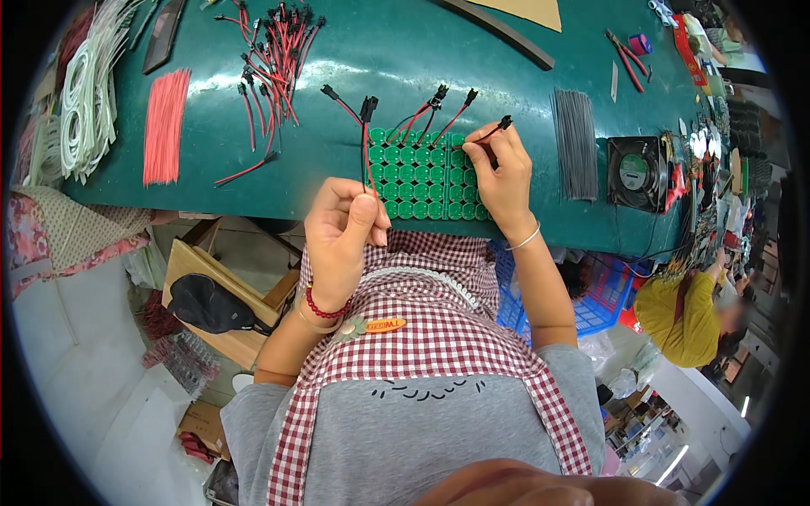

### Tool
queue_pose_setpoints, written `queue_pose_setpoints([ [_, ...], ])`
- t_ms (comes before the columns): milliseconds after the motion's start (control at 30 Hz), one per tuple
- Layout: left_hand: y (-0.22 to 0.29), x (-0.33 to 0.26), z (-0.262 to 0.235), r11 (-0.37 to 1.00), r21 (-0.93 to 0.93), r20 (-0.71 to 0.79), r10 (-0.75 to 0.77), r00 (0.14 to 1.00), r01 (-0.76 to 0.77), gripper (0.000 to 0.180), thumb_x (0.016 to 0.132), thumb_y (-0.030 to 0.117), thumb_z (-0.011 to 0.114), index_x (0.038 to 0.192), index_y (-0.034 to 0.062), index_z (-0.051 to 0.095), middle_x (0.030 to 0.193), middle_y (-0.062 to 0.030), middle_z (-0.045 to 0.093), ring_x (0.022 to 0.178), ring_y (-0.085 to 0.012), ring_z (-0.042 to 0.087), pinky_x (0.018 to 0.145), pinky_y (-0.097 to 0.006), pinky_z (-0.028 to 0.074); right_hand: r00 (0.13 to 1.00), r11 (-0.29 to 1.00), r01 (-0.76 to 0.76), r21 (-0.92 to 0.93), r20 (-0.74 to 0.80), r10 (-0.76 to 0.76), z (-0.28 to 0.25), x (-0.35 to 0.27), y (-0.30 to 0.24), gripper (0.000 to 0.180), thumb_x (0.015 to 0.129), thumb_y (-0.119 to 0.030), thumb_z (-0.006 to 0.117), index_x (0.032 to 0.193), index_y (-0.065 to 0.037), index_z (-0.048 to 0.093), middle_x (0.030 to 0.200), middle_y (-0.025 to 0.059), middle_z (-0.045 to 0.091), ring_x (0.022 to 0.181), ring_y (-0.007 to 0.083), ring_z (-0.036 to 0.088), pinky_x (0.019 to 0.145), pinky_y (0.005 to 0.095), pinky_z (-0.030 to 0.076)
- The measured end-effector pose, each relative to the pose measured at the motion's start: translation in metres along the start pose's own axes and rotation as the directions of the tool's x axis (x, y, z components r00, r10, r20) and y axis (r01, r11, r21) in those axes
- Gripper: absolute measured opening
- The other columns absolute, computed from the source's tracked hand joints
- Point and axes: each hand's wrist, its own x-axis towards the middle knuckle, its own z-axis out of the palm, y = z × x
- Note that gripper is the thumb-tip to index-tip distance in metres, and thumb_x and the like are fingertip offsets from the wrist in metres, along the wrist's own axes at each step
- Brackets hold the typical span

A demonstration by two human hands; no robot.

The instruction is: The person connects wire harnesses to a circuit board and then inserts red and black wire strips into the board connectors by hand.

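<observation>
A panel of round green circuit boards (409,179) lies at the near edge of the green table. My left hand (339,232) is at its left side, thumb and fingers pinched on a red-and-black connector lead (365,148) whose black plug points up. At the panel's upper right corner, my right hand (506,179) pinches another connector lead (504,124), with its black plug sticking out above the fingers. Several more leads (434,103) stand along the panel's far edge, plugs pointing away from me. Whether the held wire ends touch the boards is too small to tell.
Left of the panel lie a pile of connector leads (283,55) and a bundle of red wires (168,126). To its right are a bundle of dark wires (575,145), a black fan (637,174) and red-handled pliers (626,59). A person in yellow (679,319) sits farther right.
</observation>
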Motion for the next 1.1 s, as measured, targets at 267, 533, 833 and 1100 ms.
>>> queue_pose_setpoints([
  [267, -0.002, 0.0, 0.005, 1.0, 0.016, -0.017, 0.0, 1.0, 0.001, 0.015, 0.098, 0.016, 0.056, 0.094, 0.0041, 0.049, 0.073, -0.0056, 0.058, 0.055, -0.0071, 0.049, 0.049, -0.019, 0.041, 1.0, 1.0, 0.03, 0.001, 0.002, -0.03, 0.0, 0.001, 0.002, 0.008, 0.082, -0.002, 0.068, 0.082, 0.0, 0.061, 0.078, 0.0085, 0.051, 0.057, 0.0205, 0.054, 0.052, 0.0308, 0.042],
  [533, -0.003, -0.002, 0.002, 1.0, 0.023, -0.019, -0.014, 1.0, 0.015, 0.015, 0.098, 0.017, 0.057, 0.094, 0.0041, 0.049, 0.073, -0.0054, 0.058, 0.056, -0.0071, 0.05, 0.05, -0.019, 0.041, 1.0, 1.0, -0.007, -0.028, 0.008, 0.008, -0.001, -0.001, -0.005, 0.011, 0.082, -0.002, 0.068, 0.081, 0.002, 0.058, 0.08, 0.0082, 0.052, 0.058, 0.0183, 0.056, 0.052, 0.0294, 0.045],
  [833, -0.006, -0.003, 0.007, 0.998, 0.037, -0.011, -0.047, 0.999, 0.047, 0.017, 0.098, 0.018, 0.058, 0.094, 0.0039, 0.05, 0.074, -0.0055, 0.059, 0.056, -0.0069, 0.05, 0.051, -0.019, 0.043, 1.0, 0.999, 0.001, -0.039, -0.018, -0.001, 0.001, 0.0, -0.009, 0.011, 0.081, 0.003, 0.067, 0.08, 0.003, 0.056, 0.081, 0.0087, 0.053, 0.059, 0.0166, 0.06, 0.052, 0.0274, 0.049],
  [1100, -0.008, -0.006, 0.011, 0.996, 0.038, 0.013, -0.081, 0.997, 0.081, 0.018, 0.097, 0.02, 0.058, 0.094, 0.0037, 0.05, 0.074, -0.0059, 0.06, 0.057, -0.0067, 0.052, 0.052, -0.019, 0.043, 1.0, 0.999, 0.016, -0.041, -0.013, -0.016, 0.002, -0.001, -0.008, 0.011, 0.08, 0.004, 0.066, 0.078, 0.004, 0.055, 0.081, 0.0084, 0.053, 0.059, 0.0159, 0.062, 0.051, 0.0268, 0.05],
])
